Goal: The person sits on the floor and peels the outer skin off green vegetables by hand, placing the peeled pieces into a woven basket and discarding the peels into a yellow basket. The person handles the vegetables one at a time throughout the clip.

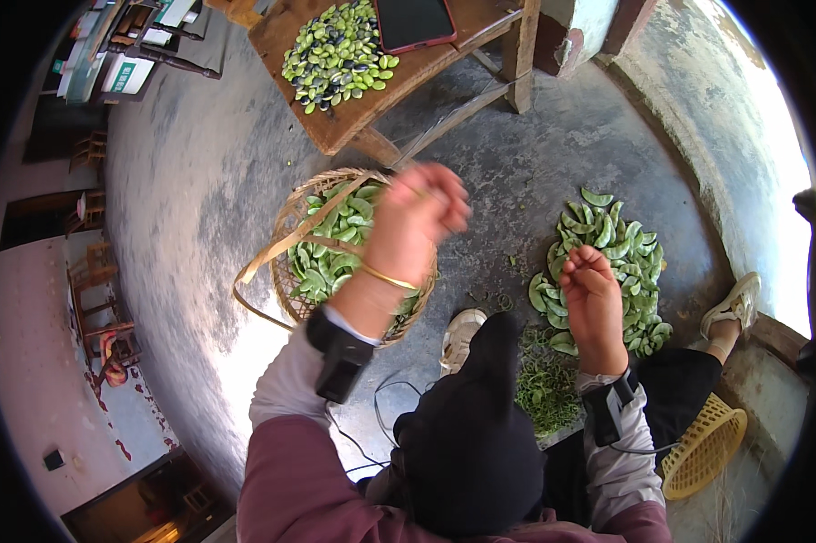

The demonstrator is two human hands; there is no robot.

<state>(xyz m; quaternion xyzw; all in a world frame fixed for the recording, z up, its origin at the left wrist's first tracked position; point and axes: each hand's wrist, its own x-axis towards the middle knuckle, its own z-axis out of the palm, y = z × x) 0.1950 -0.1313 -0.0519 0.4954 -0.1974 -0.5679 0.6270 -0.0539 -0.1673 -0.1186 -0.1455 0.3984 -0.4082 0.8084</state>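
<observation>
My left hand [421,214] is raised over the right edge of a woven bamboo basket [285,278]. It is blurred, and I cannot tell whether its curled fingers hold anything. Flat green bean pods [323,271] fill the basket, partly hidden behind that hand and forearm. My right hand [592,305] hovers in front of a heap of similar pods [638,271] on the floor. Its fingers are bent toward the palm, and whatever may be between them is hidden. Shelled beans, green and dark [340,54], lie in a pile on a wooden bench [333,132].
A phone in a red case [418,24] rests beside the shelled beans. Thin green trimmings [547,390] lie on the concrete floor [197,156] between my legs. A yellow plastic basket [703,448] leans at the right. Black cables [380,394] trail near my left arm.
</observation>
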